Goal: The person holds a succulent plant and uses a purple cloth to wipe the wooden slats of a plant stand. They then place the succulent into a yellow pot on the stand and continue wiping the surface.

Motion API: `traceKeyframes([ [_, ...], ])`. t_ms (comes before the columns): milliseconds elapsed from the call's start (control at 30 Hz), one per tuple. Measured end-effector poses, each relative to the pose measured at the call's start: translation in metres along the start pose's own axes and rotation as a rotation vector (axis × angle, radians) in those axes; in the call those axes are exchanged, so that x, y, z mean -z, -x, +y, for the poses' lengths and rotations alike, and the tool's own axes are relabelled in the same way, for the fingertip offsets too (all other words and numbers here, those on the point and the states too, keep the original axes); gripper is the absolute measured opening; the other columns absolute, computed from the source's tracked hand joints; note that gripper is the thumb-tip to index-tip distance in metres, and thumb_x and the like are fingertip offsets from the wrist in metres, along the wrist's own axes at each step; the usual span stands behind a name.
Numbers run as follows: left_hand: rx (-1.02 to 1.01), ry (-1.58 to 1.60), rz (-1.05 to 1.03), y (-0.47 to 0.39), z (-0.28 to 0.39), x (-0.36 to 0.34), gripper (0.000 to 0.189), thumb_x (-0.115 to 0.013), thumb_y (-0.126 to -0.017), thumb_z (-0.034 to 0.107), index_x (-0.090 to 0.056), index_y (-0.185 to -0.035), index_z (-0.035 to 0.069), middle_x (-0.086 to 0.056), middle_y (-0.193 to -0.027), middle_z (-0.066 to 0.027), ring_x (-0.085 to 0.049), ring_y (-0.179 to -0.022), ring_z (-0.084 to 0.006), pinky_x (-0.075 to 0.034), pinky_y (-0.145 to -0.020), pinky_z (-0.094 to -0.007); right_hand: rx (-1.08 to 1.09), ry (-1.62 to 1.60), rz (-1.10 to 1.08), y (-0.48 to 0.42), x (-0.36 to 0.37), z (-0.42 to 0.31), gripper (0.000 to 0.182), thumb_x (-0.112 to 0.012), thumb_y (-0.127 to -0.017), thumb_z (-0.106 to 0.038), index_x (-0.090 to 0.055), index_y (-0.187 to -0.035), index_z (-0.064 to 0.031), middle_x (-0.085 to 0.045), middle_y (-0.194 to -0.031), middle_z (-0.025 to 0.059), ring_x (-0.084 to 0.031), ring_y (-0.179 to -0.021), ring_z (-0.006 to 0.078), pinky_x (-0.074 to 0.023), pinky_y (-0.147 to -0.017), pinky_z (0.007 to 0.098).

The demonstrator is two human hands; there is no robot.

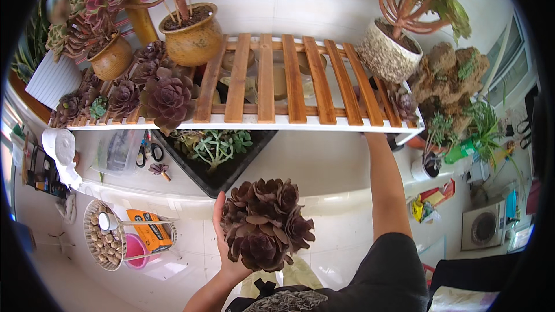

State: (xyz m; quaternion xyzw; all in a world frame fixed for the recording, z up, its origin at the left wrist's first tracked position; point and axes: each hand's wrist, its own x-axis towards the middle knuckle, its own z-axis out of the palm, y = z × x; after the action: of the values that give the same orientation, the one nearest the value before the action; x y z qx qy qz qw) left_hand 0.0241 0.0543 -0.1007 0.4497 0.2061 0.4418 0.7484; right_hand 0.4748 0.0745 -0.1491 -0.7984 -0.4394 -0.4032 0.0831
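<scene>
My left hand [232, 255] is under and around a dark purple rosette succulent [266, 225], holding it up in front of my body. The leaves hide any pot and most of my palm and fingers. On the right, my forearm [386, 190] reaches beneath a slatted wooden shelf [266, 82] with a white front rail. My right hand is mostly hidden under the slats, so its grip cannot be made out. Below the shelf, a black square planter [225, 180] holds a green succulent [212, 151]. Round saucers [277, 82] show through the gaps between the slats.
Yellow-brown pots [193, 41] and purple succulents [167, 95] crowd the shelf's left. A rough white pot [388, 52] stands on its right, beside a porous rock [451, 73]. Scissors [149, 154] lie on the ledge. A rack with pebbles [104, 242] stands on the floor at left.
</scene>
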Motion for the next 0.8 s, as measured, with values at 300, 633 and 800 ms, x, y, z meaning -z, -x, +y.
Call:
traceKeyframes([
  [300,-0.066,-0.341,-0.041,0.005,0.008,0.005,0.122,-0.087,-0.067,0.003,-0.003,-0.154,0.009,-0.042,-0.141,-0.0179,-0.050,-0.127,-0.0265,-0.041,-0.108,-0.0380,-0.472,0.101,-0.589,0.070,0.078,-0.045,0.052,-0.057,-0.088,-0.027,-0.049,-0.137,-0.0092,-0.049,-0.134,0.0200,-0.047,-0.122,0.0418,-0.0381,-0.101,0.0590],
  [633,-0.137,-0.384,-0.063,0.014,0.018,0.005,0.123,-0.088,-0.064,0.006,-0.005,-0.155,0.009,-0.039,-0.144,-0.0155,-0.046,-0.130,-0.0252,-0.037,-0.111,-0.0371,-0.286,-0.136,-0.139,0.090,0.069,-0.004,0.040,-0.061,-0.090,-0.031,-0.062,-0.124,-0.0104,-0.051,-0.129,0.0221,-0.049,-0.119,0.0441,-0.0429,-0.094,0.0574],
  [800,-0.145,-0.426,-0.022,0.018,0.022,0.004,0.120,-0.086,-0.066,0.008,-0.005,-0.155,0.009,-0.038,-0.145,-0.0143,-0.045,-0.131,-0.0240,-0.036,-0.112,-0.0372,-0.083,-0.569,-0.310,0.083,0.090,-0.024,0.036,-0.063,-0.081,-0.018,-0.069,-0.117,-0.0175,-0.061,-0.124,0.0123,-0.052,-0.119,0.0402,-0.0435,-0.102,0.0483],
])
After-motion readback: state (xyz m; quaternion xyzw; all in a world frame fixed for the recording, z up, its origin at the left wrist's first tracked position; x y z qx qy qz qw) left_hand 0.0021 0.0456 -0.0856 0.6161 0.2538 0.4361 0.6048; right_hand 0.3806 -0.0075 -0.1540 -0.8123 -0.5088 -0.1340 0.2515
